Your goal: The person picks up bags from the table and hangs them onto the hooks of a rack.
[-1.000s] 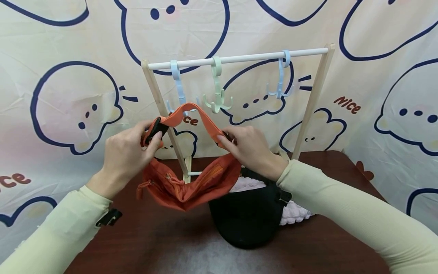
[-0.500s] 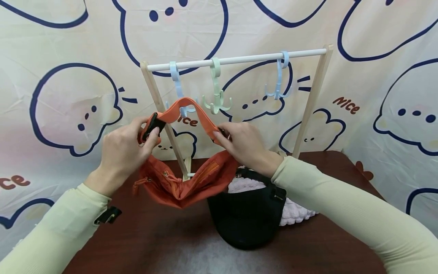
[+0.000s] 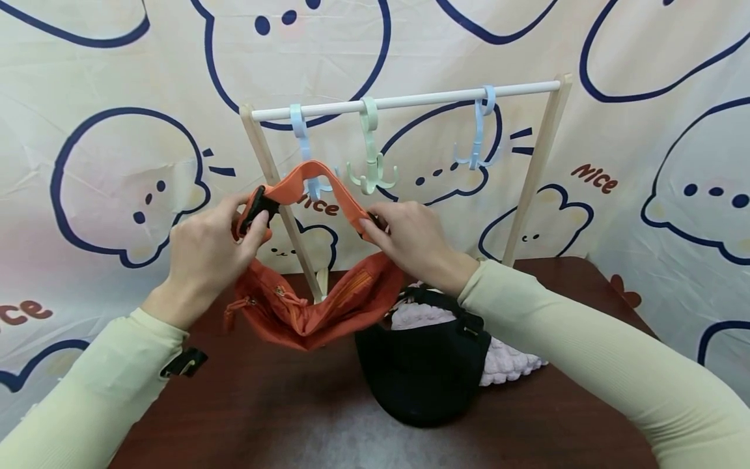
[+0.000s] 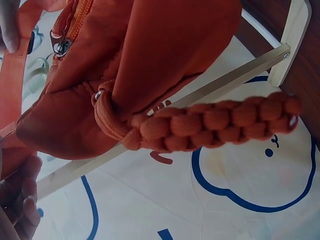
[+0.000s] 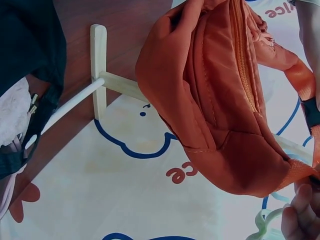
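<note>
An orange waist bag (image 3: 316, 306) hangs in the air, its strap (image 3: 310, 172) arched upward between both hands. My left hand (image 3: 205, 254) grips the strap at its black buckle (image 3: 258, 208). The other end of the strap is pinched between thumb and fingers of my right hand (image 3: 410, 238). Behind the arch, a blue hook (image 3: 301, 130) hangs from the rack's white bar (image 3: 433, 99), partly hidden by the strap. Close up in the left wrist view is a braided zipper pull (image 4: 215, 122). The right wrist view shows the bag's zipper (image 5: 245, 65).
A green hook (image 3: 371, 150) and another blue hook (image 3: 479, 130) hang farther along the bar. A black bag (image 3: 422, 371) and a fluffy pale lilac item (image 3: 506, 361) lie on the dark wooden table (image 3: 263, 404). A patterned cloth (image 3: 129, 65) stands behind the rack.
Both hands have lifted the orange waist bag slightly and carried it a little to the left. The strap's arch now overlaps the left blue hook higher up. The grip is unchanged.
</note>
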A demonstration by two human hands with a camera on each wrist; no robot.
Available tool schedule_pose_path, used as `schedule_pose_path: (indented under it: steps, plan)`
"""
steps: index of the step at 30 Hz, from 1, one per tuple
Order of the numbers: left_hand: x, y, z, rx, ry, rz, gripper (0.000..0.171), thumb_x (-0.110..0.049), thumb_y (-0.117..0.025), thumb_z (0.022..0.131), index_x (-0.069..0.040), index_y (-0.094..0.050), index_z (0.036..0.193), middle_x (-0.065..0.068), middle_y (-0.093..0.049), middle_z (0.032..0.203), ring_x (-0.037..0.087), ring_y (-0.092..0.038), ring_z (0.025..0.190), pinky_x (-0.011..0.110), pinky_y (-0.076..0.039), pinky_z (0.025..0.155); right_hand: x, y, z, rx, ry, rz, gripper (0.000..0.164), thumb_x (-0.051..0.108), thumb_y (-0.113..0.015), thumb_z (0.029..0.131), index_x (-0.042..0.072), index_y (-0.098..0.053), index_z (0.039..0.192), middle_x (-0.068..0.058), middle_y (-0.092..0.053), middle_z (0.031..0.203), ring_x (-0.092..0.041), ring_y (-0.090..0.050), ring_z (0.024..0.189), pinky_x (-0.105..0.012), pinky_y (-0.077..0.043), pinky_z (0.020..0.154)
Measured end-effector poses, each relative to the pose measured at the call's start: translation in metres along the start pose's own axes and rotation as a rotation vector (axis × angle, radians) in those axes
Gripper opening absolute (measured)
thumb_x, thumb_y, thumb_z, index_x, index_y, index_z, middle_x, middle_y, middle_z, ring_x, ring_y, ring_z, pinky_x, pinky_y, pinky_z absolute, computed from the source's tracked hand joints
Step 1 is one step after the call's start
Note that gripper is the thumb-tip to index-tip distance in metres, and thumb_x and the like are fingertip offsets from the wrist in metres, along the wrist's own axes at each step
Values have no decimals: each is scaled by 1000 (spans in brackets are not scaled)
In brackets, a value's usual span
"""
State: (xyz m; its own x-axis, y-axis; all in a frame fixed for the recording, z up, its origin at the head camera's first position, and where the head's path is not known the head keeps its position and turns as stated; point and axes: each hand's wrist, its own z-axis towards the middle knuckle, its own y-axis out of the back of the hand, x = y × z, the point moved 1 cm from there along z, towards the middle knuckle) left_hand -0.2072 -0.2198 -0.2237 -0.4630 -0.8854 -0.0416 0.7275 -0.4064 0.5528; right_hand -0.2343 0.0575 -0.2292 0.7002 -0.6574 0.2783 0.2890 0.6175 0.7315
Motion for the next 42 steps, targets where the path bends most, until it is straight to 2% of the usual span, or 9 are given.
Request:
schedule_pose_path:
  steps: [8,18,25,34,42]
  plan:
    - [1,1,1,25,25,-2,33,-20,-68,96,5,-67,116,17,-61,64,23,-45,44,31,-29,44,2,-2,3,28,-24,2,19,22,-62,102,7,-73,100,-4,-67,72,-15,-55,61,-26,-42,55]
    - [6,0,2,43,39,14,33,-21,-67,96,6,-67,116,19,-64,66,29,-52,46,35,-34,44,4,-2,6,38,-12,-2,19,21,-61,102,6,-72,97,-4,-66,71,-15,-54,59,-25,-40,54]
    - [9,-1,1,62,53,25,34,-22,-68,96,5,-67,116,19,-63,65,27,-51,45,35,-33,44,4,-3,7,67,-31,-9,19,22,-61,102,7,-72,99,-3,-68,74,-15,-56,61,-26,-42,55]
    - [9,-5,-1,61,40,55,34,-24,-67,96,4,-68,116,16,-60,60,27,-50,46,42,-35,44,1,-7,6,75,-38,-23,20,22,-63,101,8,-72,92,-3,-67,71,-15,-55,61,-26,-41,54]
    - [9,-5,0,69,45,59,33,-23,-66,97,4,-68,116,14,-58,58,26,-48,46,39,-33,43,0,-9,6,76,-30,-22,19,22,-63,101,8,-72,92,-2,-66,70,-15,-55,60,-26,-41,54]
